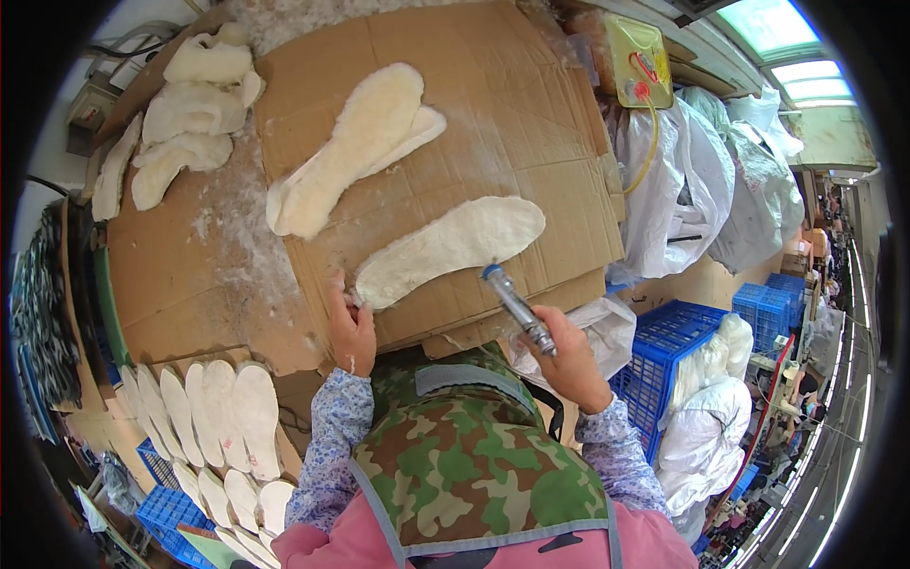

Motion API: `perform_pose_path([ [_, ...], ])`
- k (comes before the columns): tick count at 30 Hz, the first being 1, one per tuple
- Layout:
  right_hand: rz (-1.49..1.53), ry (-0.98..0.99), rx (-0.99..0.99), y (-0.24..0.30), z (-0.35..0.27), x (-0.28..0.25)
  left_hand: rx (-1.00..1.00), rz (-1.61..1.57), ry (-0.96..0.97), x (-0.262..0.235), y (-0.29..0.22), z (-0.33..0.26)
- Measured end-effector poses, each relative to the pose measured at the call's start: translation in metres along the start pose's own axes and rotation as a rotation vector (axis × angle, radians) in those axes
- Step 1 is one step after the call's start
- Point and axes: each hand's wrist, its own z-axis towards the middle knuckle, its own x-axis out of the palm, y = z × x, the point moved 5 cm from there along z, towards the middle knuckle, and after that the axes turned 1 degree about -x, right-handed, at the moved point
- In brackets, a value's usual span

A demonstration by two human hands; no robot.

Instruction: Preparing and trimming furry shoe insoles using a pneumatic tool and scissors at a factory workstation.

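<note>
A cream fleece insole (445,245) lies slantwise on the cardboard-covered table (531,104). My left hand (353,332) is at its near left end, with thumb and fingers closed on the edge. My right hand (573,358) is wrapped round a slim tube-shaped tool (517,308) with a clear and metallic body and a blue tip. That blue tip is right beside the insole's near edge; whether it touches is hard to tell. Farther back on the cardboard, a fluffy pair of insoles (365,142) lies partly one on the other.
Fleece pieces (194,109) are heaped at the far left, among loose lint. Several pale insoles (256,417) stand in rows at the lower left. To the right are white plastic sacks (678,180), a blue crate (664,356) and a yellow container (640,57) with a hose.
</note>
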Motion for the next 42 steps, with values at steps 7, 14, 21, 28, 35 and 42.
perform_pose_path([
  [7, 0.017, -0.048, 0.215, -0.036, 0.000, -0.037, -0.057, -0.062, 0.071, -0.001, -0.002, 0.001],
  [14, -0.010, -0.223, 0.063, -0.076, 0.033, -0.079, 0.068, -0.371, 0.095, 0.005, -0.054, -0.009],
  [21, -0.231, -0.388, 0.071, -0.163, 0.121, -0.063, 0.058, -0.577, 0.176, 0.013, -0.158, -0.049],
  [28, -0.086, -0.217, -0.153, -0.079, 0.111, -0.026, 0.014, -0.800, 0.046, -0.033, -0.193, -0.101],
  [35, 0.632, 0.597, 0.161, -0.015, 0.066, 0.139, 0.061, -0.802, -0.264, -0.107, -0.185, -0.176],
  [42, 1.128, 0.816, 0.442, 0.060, -0.006, 0.271, 0.152, -0.871, -0.568, -0.206, -0.110, -0.293],
])
